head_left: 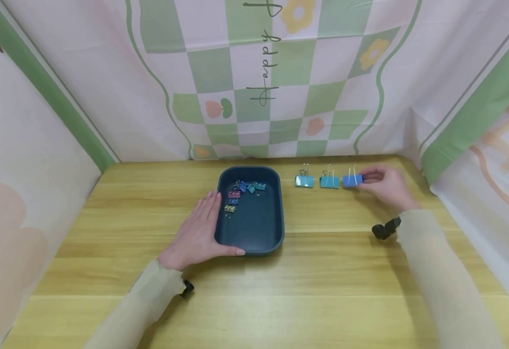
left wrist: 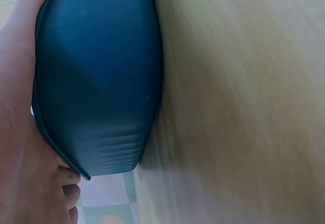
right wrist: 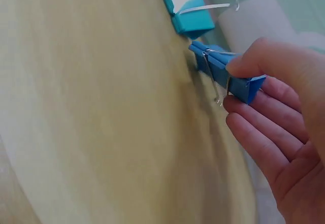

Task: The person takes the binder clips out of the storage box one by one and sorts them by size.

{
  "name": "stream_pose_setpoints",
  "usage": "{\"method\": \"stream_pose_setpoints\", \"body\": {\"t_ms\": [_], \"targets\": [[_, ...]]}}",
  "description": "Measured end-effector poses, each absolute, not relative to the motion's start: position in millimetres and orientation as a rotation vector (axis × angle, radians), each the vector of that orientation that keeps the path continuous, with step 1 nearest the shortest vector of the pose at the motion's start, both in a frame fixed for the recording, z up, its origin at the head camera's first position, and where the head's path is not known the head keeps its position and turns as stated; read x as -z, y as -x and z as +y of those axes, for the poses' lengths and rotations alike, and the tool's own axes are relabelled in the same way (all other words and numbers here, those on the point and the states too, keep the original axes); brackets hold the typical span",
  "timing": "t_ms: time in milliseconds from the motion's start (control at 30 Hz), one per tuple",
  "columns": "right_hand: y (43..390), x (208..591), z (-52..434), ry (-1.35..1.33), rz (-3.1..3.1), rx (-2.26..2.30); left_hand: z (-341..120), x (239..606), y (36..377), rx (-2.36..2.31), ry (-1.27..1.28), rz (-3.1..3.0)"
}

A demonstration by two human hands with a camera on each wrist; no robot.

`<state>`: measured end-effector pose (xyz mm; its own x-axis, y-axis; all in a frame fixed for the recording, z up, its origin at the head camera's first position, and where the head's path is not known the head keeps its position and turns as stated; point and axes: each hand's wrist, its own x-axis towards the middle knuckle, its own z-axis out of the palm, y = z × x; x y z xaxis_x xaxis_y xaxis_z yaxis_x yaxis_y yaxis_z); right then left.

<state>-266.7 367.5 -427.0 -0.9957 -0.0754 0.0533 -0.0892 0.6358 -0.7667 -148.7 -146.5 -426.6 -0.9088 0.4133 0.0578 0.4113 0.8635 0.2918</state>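
Note:
In the head view my left hand (head_left: pixel 195 235) rests against the near left corner of a dark blue tray (head_left: pixel 254 228), fingers straight along its left rim and thumb on the front rim. The tray's outer wall (left wrist: pixel 99 61) fills much of the left wrist view. My right hand (head_left: pixel 387 186) pinches a blue binder clip (right wrist: pixel 223 71) by one end between thumb and fingers. Left of it in the head view stand two teal binder clips, a nearer one (head_left: pixel 329 182) and a farther one (head_left: pixel 304 181), handles up.
Several small binder clips lie in the tray's far left part, among them a pink one (head_left: pixel 234 195) and a patterned yellowish one (head_left: pixel 230 209). The wooden table (head_left: pixel 324 281) meets a checkered cloth (head_left: pixel 289 106) at its back edge. More cloth hangs at both sides.

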Motion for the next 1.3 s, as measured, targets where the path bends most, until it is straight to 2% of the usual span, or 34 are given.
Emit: {"method": "stream_pose_setpoints", "body": {"t_ms": [667, 967, 1300], "targets": [[266, 423, 372, -0.12, -2.895, -1.25, -147, 427, 149, -0.452, -0.666, 3.031], [257, 379, 344, -0.09, -2.78, -1.148, -147, 427, 149, -0.465, -0.671, 3.032], [246, 341, 291, -0.226, -2.746, -1.205, -146, 426, 149, -0.451, -0.67, 3.034]]}}
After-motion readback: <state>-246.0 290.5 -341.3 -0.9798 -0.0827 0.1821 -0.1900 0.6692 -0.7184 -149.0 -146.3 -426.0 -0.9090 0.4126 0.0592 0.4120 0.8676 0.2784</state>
